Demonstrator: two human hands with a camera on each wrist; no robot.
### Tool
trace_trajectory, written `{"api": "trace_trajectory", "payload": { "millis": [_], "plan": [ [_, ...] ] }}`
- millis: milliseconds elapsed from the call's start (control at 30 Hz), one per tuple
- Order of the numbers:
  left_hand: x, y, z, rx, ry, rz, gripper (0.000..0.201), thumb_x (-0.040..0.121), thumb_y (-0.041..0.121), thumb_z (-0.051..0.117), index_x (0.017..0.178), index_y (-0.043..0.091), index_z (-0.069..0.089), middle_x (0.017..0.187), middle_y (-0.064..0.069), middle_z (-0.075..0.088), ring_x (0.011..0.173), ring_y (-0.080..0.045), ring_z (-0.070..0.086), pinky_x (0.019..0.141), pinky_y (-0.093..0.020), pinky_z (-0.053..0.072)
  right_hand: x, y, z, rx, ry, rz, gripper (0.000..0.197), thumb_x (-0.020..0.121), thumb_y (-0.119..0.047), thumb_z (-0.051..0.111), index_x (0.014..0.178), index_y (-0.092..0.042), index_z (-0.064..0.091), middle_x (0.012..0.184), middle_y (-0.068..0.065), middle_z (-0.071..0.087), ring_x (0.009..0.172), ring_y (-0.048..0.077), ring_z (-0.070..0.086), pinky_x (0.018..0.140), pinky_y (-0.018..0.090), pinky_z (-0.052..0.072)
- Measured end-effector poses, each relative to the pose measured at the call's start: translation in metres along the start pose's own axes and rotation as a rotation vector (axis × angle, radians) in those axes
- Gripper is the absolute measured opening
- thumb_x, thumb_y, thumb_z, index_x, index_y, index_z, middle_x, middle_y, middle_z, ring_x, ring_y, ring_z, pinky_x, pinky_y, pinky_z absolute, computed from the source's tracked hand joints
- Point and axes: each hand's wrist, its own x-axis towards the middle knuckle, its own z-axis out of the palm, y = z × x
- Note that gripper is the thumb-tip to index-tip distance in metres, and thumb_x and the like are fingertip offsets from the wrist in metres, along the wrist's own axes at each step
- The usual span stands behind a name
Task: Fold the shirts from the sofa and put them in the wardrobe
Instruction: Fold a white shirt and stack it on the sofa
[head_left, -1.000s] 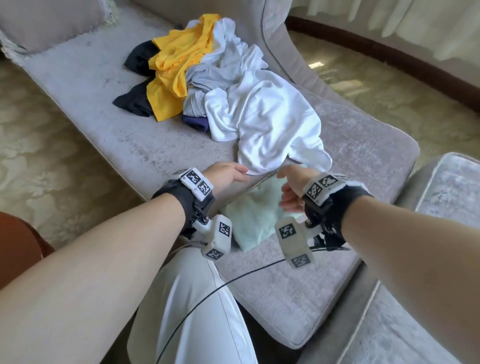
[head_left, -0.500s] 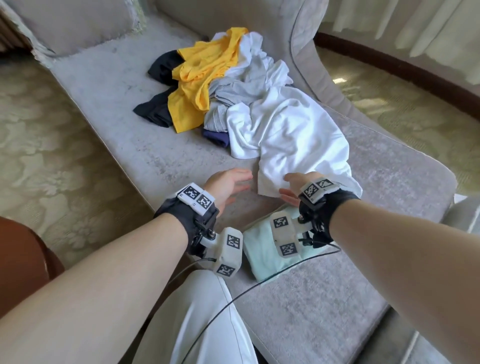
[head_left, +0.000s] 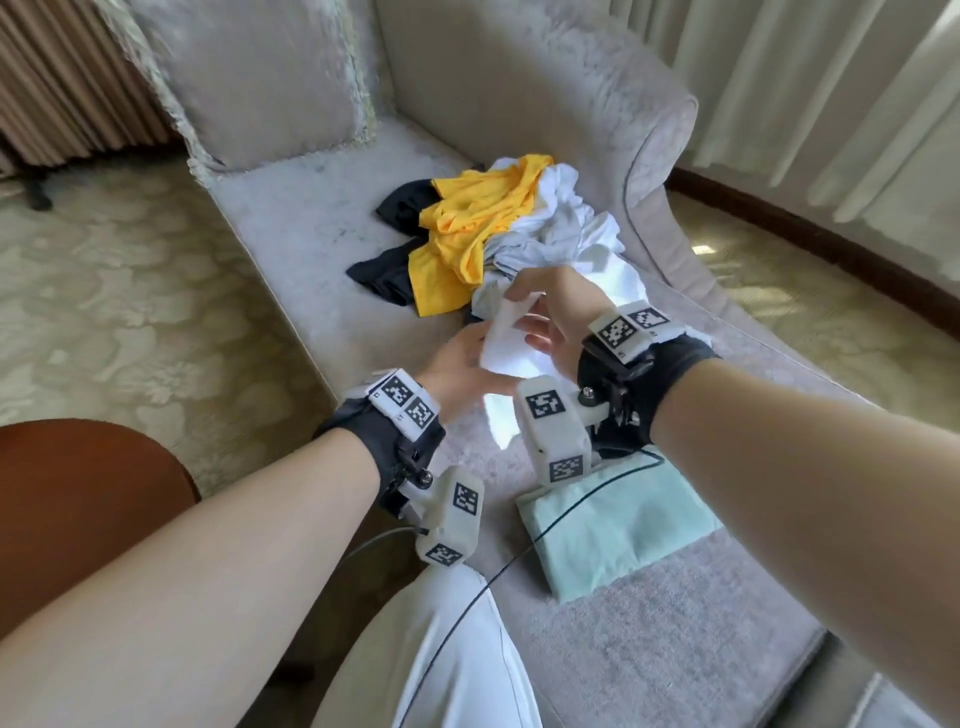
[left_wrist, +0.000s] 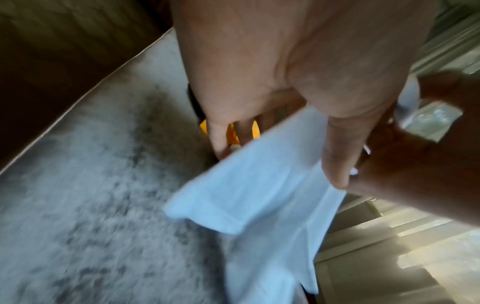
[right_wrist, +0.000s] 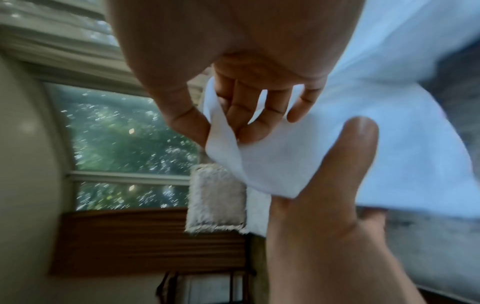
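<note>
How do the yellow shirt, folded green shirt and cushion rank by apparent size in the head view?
1. cushion
2. green shirt
3. yellow shirt
The two shirts look close; the green one lies nearer the camera, so their order is unsure.

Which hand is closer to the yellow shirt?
Right. The right hand pinches the white shirt just beside the yellow shirt; the left hand grips the same white shirt lower down, farther away.

I see pale grey velvet sofa (head_left: 332, 218) with fringed cushion (head_left: 270, 78) at far end. Cream patterned carpet (head_left: 130, 291) around it. Sheer curtains (head_left: 831, 93) on right, sunlight patch on floor. Reddish wooden furniture (head_left: 78, 499) near left.
</note>
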Motion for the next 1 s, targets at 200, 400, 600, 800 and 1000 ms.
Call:
{"api": "trace_trajectory", "payload": {
  "millis": [200, 400, 600, 800, 1000],
  "plan": [
    [-0.061, 0.073, -0.049, -0.072, 0.471, 0.108, 0.014, 0.089, 0.025, 0.069, 0.079, 0.018, 0.062, 0.076, -0.001, 0.060, 0.071, -0.018, 0.054, 0.056, -0.017, 0.044, -0.076, -0.061, 0.073, -0.075, -0.163, -0.278, 0.020, 0.069, -0.004, 0.064, 0.054, -0.016, 0.060, 0.065, 0.001, 0.061, 0.061, 0.014, 0.059, 0.053, 0.023, 0.042],
    [-0.144, 0.108, -0.140, 0.128, 0.725, 0.288, 0.011, 0.090, 0.015, 0.058, 0.080, 0.019, 0.059, 0.080, -0.003, 0.054, 0.072, -0.013, 0.044, 0.067, -0.027, 0.041, -0.148, -0.085, 0.129, -0.179, -0.106, -0.489, 0.027, 0.065, -0.005, 0.069, 0.041, -0.017, 0.066, 0.061, 0.004, 0.064, 0.069, 0.023, 0.062, 0.065, 0.033, 0.049],
    [-0.265, 0.138, -0.204, 0.120, 0.976, 0.436, 0.030, 0.074, 0.023, 0.050, 0.053, 0.010, 0.033, 0.069, -0.002, 0.024, 0.068, -0.014, 0.021, 0.061, -0.031, 0.017, -0.227, -0.078, 0.196, -0.175, -0.212, -0.668, 0.008, 0.061, -0.016, 0.065, 0.067, -0.013, 0.068, 0.067, 0.002, 0.064, 0.075, 0.025, 0.059, 0.069, 0.029, 0.047],
    [-0.391, 0.160, -0.234, 0.118, 1.091, 0.519, 0.038, 0.085, 0.023, 0.061, 0.062, -0.001, 0.044, 0.066, -0.004, 0.029, 0.063, -0.012, 0.027, 0.060, -0.026, 0.019, -0.282, -0.039, 0.257, -0.870, 0.135, -0.783, 0.092, 0.057, -0.037, 0.085, 0.134, -0.021, 0.036, 0.133, 0.007, 0.038, 0.127, 0.029, 0.034, 0.104, 0.047, 0.035],
    [-0.493, 0.161, -0.239, 0.131, 1.146, 0.598, 0.057, 0.086, 0.030, 0.062, 0.051, 0.024, 0.019, 0.053, 0.009, 0.015, 0.057, -0.013, 0.016, 0.054, -0.030, 0.012, -0.322, 0.026, 0.300, -0.832, -0.323, -0.480, 0.051, 0.073, -0.039, 0.074, 0.107, -0.004, 0.059, 0.096, 0.009, 0.065, 0.087, 0.029, 0.064, 0.087, 0.044, 0.055]
  ]
}}
